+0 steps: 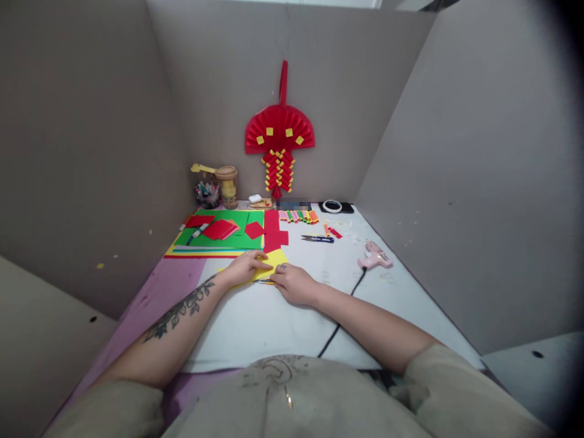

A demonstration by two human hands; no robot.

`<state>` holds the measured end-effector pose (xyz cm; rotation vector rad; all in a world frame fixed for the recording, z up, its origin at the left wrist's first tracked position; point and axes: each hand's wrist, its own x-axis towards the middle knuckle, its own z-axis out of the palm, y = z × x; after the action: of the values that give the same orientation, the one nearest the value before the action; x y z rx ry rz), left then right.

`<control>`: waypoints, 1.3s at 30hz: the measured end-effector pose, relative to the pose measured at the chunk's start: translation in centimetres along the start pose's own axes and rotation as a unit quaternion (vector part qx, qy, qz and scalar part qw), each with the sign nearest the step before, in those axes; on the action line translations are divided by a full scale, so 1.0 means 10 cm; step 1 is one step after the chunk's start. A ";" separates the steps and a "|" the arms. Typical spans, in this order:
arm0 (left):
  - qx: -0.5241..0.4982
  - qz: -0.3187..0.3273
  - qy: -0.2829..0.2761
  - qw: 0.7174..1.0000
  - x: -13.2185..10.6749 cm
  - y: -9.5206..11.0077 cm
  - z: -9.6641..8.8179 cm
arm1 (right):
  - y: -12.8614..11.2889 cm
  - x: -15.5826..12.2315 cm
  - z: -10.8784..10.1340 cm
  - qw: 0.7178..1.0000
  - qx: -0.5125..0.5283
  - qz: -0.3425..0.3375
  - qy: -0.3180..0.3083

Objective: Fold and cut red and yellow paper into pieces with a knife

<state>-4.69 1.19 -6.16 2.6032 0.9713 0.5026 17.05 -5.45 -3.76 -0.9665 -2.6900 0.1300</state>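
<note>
A sheet of yellow paper [275, 258] lies at a slant on the table between my hands. My left hand [246, 267] rests on its left part, fingers stretched out and apart across the surface. At the lower right edge, the fingers of my right hand [294, 283] are closed on the paper; the fingertips are partly hidden. A thin pen-like tool [263, 281] pokes out beside the right fingers, below the sheet. Red paper pieces [275, 237] lie just beyond the yellow sheet.
Stacked coloured sheets [219, 238] lie at the left. Small paper rolls [298, 216], thread snips [318, 239], white tape [332, 207] and a pink glue gun [375, 257] with a black cord are at the right. A red fan decoration [280, 128] hangs on the back wall.
</note>
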 end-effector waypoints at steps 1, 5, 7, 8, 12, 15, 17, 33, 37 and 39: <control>-0.003 0.000 0.001 1.000 0.00 0.00 0.00 | -0.02 0.01 0.00 1.000 0.002 0.000 -0.001; -0.015 0.002 0.007 1.000 0.01 -0.01 0.02 | -0.10 0.07 -0.01 1.000 0.006 -0.002 -0.016; -0.020 -0.003 0.011 1.000 0.01 -0.01 0.02 | -0.14 0.10 -0.01 1.000 0.000 -0.005 -0.021; -0.024 -0.006 0.012 1.000 0.01 -0.01 0.02 | -0.16 0.12 0.00 1.000 -0.004 -0.009 -0.021; -0.043 -0.013 0.010 0.999 0.01 -0.01 0.02 | -0.24 0.22 0.07 0.999 -0.016 -0.030 -0.018; -0.070 -0.031 0.011 0.997 0.01 -0.02 0.04 | -0.30 0.31 0.14 0.999 -0.029 -0.037 -0.018; -0.098 -0.045 0.012 0.994 0.01 -0.02 0.06 | -0.34 0.37 0.18 0.998 -0.038 -0.049 -0.019; -0.116 -0.009 0.041 0.992 0.01 -0.03 -0.02 | -0.34 0.16 -0.01 0.994 -0.005 -0.109 -0.027; -0.107 -0.013 0.053 0.993 0.01 0.01 -0.02 | 0.18 -0.17 -0.16 0.994 0.018 0.081 0.069; -0.101 -0.020 0.055 0.993 0.01 0.03 -0.03 | 0.41 -0.27 -0.22 0.983 -0.008 0.173 0.067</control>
<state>-4.61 1.15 -5.72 2.3920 0.9517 0.7034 22.19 -3.99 -3.05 -1.3897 -2.3834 0.1089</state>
